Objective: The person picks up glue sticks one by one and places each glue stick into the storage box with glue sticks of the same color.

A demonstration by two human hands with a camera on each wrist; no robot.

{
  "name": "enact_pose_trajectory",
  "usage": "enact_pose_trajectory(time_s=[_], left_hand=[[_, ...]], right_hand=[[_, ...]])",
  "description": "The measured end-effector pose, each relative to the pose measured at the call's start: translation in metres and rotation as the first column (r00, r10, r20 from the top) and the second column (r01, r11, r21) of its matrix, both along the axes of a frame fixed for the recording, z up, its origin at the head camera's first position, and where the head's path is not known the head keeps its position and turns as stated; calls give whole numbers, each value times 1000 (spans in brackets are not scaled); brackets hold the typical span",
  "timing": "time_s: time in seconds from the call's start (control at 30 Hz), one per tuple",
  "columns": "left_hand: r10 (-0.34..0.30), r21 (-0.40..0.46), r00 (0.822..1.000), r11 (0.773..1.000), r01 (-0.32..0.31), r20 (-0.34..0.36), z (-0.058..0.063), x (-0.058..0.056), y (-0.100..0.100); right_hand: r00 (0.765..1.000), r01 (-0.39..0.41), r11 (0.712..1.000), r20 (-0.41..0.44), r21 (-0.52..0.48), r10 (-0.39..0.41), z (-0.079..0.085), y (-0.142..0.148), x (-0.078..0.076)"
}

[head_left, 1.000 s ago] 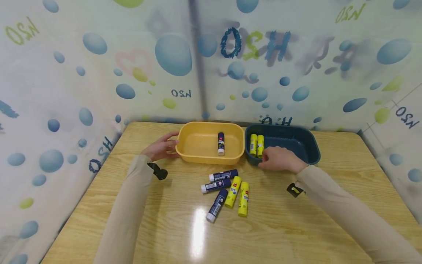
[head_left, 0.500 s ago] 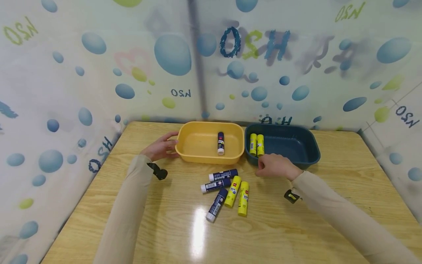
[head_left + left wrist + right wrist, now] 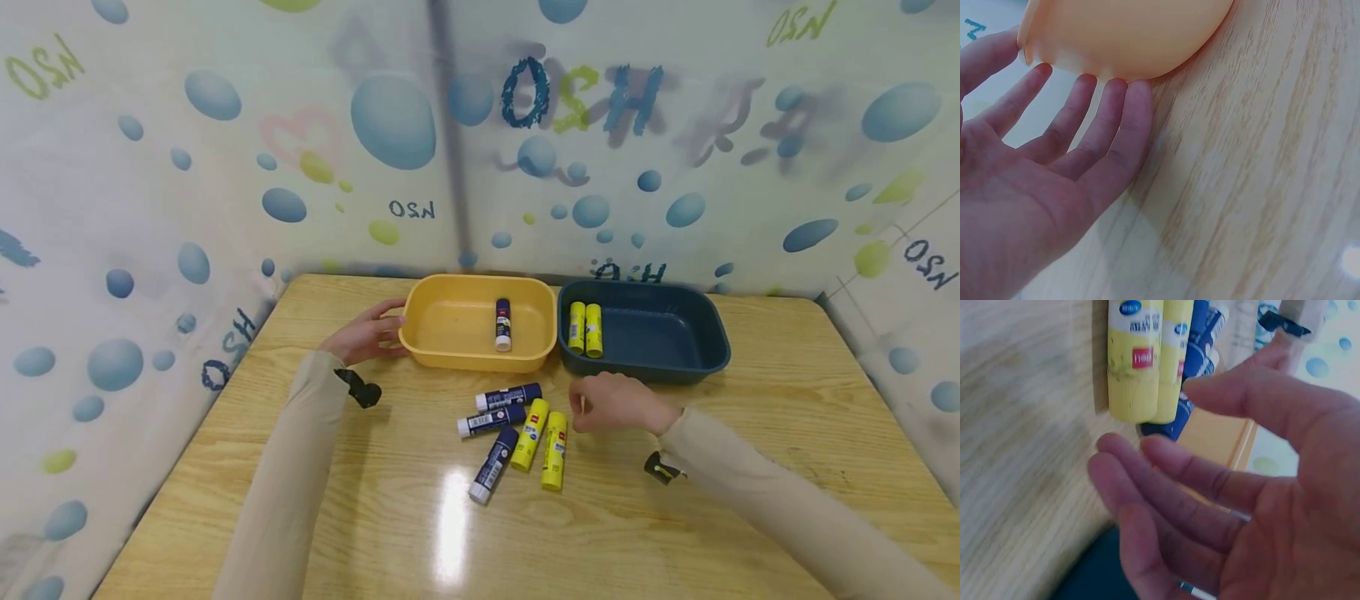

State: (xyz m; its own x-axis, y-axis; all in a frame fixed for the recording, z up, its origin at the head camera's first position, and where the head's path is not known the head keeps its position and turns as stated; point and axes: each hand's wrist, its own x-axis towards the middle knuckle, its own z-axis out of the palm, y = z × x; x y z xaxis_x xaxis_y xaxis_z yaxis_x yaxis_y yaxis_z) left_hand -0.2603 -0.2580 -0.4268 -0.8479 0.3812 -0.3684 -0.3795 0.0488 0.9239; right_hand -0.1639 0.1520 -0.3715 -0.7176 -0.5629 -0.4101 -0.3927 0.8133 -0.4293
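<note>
At two o'clock from the middle of the pale wooden table (image 3: 600,533), my right hand (image 3: 618,403) hangs loosely, thumb and fingertips apart, holding nothing. At ten o'clock, my left hand (image 3: 367,335) has its fingers extended, their tips against the outer wall of an orange-yellow plastic tray (image 3: 480,363). My right hand has just come away from the near rim of the dark blue plastic tray (image 3: 652,371); that leaves it free, and by my judgement the work sits between one stick and the next.

At that hand's eight o'clock lies a yellow cylindrical glue stick (image 3: 554,451), near but untouched, with a second yellow glue stick (image 3: 530,435) at its ten o'clock. Three navy glue sticks with white ends (image 3: 491,422) spread from eight to eleven o'clock of that pair.

Farther out, the orange-yellow tray holds one navy glue stick (image 3: 502,325); the dark blue tray holds two yellow glue sticks (image 3: 576,328), side by side at its nine o'clock end.
</note>
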Motion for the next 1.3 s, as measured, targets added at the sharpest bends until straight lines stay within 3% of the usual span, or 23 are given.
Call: enact_pose_trajectory(time_s=[0.17, 0.33, 0.63, 0.97, 1.3], left_hand=[[-1, 0, 1000, 1000, 1, -6, 1, 1, 1], [4, 10, 1000, 1000, -4, 1, 1, 1, 0], [14, 12, 1000, 1000, -14, 9, 1, 1, 1], [15, 29, 1000, 999, -16, 19, -1, 2, 1], [18, 24, 1000, 1000, -18, 17, 0, 1, 1]], right_hand=[[996, -81, 996, 21, -39, 81, -3, -7, 6], [983, -186, 980, -12, -67, 186, -6, -14, 12], [967, -255, 965, -44, -65, 253, -9, -23, 24], [872, -426, 904, -252, 33, 420, -18, -28, 29], [790, -488, 854, -323, 179, 520, -22, -28, 33]])
